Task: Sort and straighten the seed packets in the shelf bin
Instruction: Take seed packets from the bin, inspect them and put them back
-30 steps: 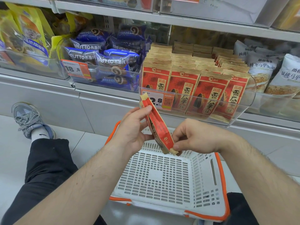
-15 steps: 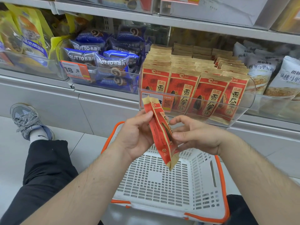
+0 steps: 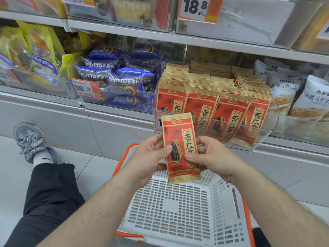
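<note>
A red and gold seed packet (image 3: 179,134) stands upright between my hands, its printed face towards me. My left hand (image 3: 151,157) pinches its left edge with thumb on the front. My right hand (image 3: 211,157) pinches its right edge the same way. Behind it, the clear shelf bin (image 3: 267,125) holds several rows of matching seed packets (image 3: 229,113) standing upright, front faces out. The held packet is just in front of and below the bin's left front corner.
A white shopping basket (image 3: 178,211) with an orange rim sits on the floor under my hands. Blue snack packs (image 3: 115,81) fill the bin to the left, white bags (image 3: 309,97) the one to the right. My leg and shoe (image 3: 33,145) stretch out at left.
The packet has turned from edge-on to face-on and upright. My right hand shifted from its bottom end to its right edge, and both hands rose slightly towards the bin.
</note>
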{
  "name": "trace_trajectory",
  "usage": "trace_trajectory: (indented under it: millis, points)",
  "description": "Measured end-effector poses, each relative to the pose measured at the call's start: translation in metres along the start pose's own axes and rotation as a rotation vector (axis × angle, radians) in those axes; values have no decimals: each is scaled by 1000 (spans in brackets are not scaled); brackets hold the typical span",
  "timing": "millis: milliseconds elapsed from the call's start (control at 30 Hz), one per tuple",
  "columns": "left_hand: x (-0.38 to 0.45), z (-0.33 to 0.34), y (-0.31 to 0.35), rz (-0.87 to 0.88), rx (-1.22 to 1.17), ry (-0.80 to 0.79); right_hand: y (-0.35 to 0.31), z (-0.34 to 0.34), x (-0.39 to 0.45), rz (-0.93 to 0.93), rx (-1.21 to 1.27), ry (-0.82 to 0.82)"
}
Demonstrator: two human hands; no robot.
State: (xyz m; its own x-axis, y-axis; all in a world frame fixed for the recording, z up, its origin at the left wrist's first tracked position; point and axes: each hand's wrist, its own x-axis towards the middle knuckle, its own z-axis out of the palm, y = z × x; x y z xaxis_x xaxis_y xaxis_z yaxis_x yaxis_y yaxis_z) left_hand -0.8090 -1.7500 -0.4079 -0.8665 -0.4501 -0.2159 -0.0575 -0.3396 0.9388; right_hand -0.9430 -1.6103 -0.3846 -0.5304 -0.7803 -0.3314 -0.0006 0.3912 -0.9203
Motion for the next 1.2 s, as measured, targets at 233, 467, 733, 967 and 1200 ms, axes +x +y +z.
trace_trajectory:
  millis: [233,467,733,967,1200]
  points:
    - [0,-1,12,28,94,-21,-17,1,-7,-153,-59,187]
    - [15,6,54,95,130,37,-54,-3,-10,-134,35,147]
    - [47,5,122,40,154,-52,-108,-11,1,7,332,93]
    - [103,-22,169,437,725,350,-125,-28,14,-105,755,303]
    - [185,-12,191,338,1318,65,-147,-47,37,-216,835,458]
